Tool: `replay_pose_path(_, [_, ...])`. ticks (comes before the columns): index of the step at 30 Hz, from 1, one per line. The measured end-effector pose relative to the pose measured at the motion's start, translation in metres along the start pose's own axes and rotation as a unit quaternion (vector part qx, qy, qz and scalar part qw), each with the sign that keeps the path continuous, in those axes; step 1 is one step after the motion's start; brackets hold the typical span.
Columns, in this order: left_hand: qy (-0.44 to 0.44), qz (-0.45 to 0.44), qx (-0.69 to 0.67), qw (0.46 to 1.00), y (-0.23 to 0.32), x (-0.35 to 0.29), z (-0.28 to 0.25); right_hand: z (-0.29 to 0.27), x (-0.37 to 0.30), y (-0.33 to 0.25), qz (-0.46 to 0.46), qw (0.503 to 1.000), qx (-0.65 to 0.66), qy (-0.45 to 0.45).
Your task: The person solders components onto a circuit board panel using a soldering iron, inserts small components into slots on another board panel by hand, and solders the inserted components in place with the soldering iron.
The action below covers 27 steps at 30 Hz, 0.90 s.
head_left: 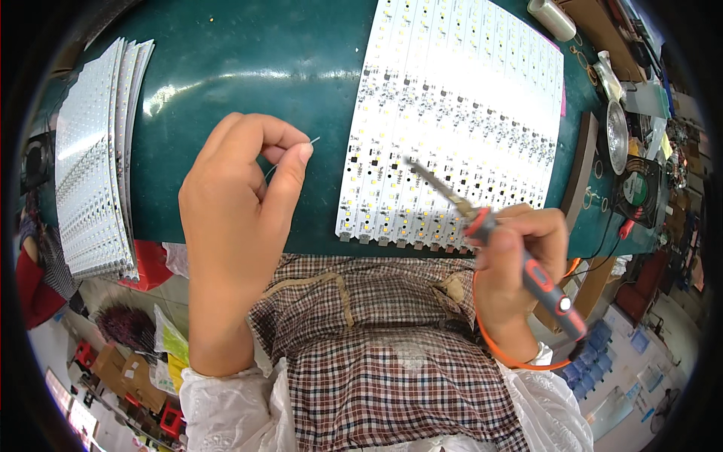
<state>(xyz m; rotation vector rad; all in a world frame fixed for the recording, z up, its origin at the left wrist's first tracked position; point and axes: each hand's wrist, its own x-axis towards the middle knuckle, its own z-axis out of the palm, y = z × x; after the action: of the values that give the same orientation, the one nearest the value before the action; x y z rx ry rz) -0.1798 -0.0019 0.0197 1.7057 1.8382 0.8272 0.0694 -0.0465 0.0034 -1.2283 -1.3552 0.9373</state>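
Observation:
My left hand (pixel 241 184) is raised over the green table, thumb and forefinger pinched on a thin strand of solder wire (pixel 315 140). The wire's tip sticks out past the fingertips, and a bit of it shows below the forefinger. In my right hand (pixel 520 256) is a grey and red soldering iron (pixel 538 279), its orange cord trailing past my wrist. The iron's tip points up and left, over a white panel of LED circuit boards (pixel 452 113). Whether the tip touches the panel I cannot tell. Small chips and yellowish LEDs line the panel in rows.
Another stack of LED panels (pixel 90 158) lies at the table's left edge. Along the right side are a dark bar (pixel 580 169), a small fan (pixel 636 192), a metal dish (pixel 616 135) and a roll (pixel 552 19). The green tabletop (pixel 248 60) shows between the stacks.

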Motion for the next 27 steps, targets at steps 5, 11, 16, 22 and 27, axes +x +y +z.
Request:
replay_pose_path(5, [0.001, -0.044, -0.106, 0.993, -0.003, 0.013, 0.005, -0.043, 0.028, -0.005, -0.007, 0.967, -0.11, 0.229])
replay_pose_path(11, [-0.016, 0.008, 0.01, 1.0, 0.006, 0.025, 0.019, -0.091, 0.049, 0.013, 0.079, 0.956, -0.204, 0.197])
replay_pose_path(16, [-0.024, 0.012, 0.008, 1.0, 0.014, 0.023, 0.03, -0.081, 0.044, 0.034, -0.031, 0.915, -0.372, 0.151])
replay_pose_path(22, [-0.019, -0.059, -0.204, 0.977, 0.014, 0.023, 0.027, -0.081, 0.042, 0.016, -0.003, 0.937, -0.28, 0.21])
replay_pose_path(27, [0.058, -0.023, -0.291, 0.955, 0.037, 0.007, 0.001, -0.087, 0.037, -0.033, -0.057, 0.96, -0.072, 0.263])
